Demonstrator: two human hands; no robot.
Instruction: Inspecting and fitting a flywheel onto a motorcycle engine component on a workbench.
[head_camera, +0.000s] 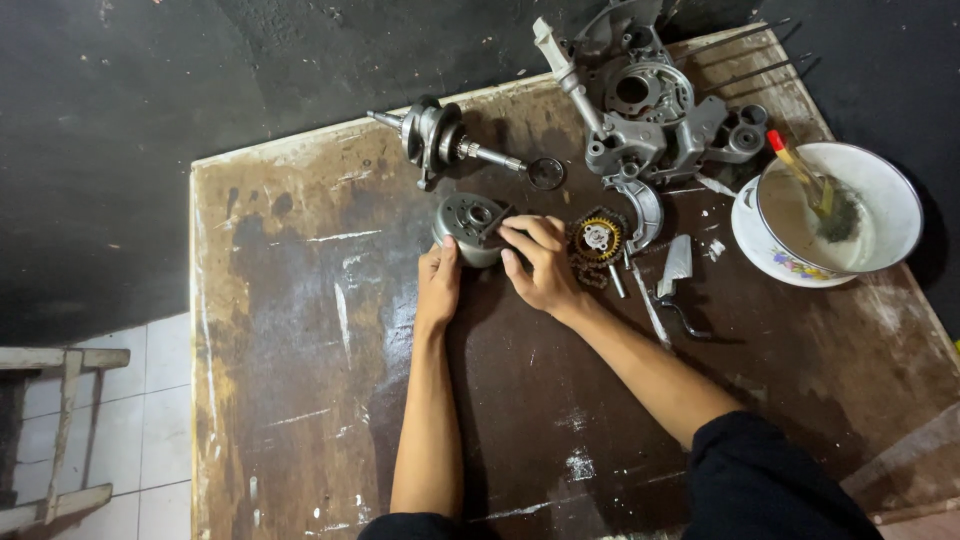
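- Holding a round grey metal rotor housing (468, 226) on the worn brown board (300, 400) with both of my hands; it sits a little left of the board's middle, toward the far half.
- My left hand (438, 285) lies against the housing's near left side, thumb up along its wall, fingers curled behind it and gripping it.
- My right hand (543, 265) comes in from the right; its fingertips (512, 236) bend over the housing's top right rim, pressed on the metal and closed round that edge.
- Just right of my right hand: a toothed gear with a gold-coloured centre (597, 238), resting on a dark chain (588, 272).
- Far of the housing: a crankshaft (440, 138) lying on its side, its shaft pointing right toward a small dark ring (545, 173).
- Far right: a grey cast engine casing (660, 115), partly over the board's far edge, with a curved metal piece (643, 205) just on its near side.
- Right of the gear: a thin pin (616, 281) and a bent flat lever (678, 275), apart from my hands.
- Right edge: a white bowl (895, 190) with a flower pattern, holding murky liquid and a brush with a red-tipped handle (800, 172).
- Left of the board: pale floor tiles (140, 420) and a wooden frame (60, 430).
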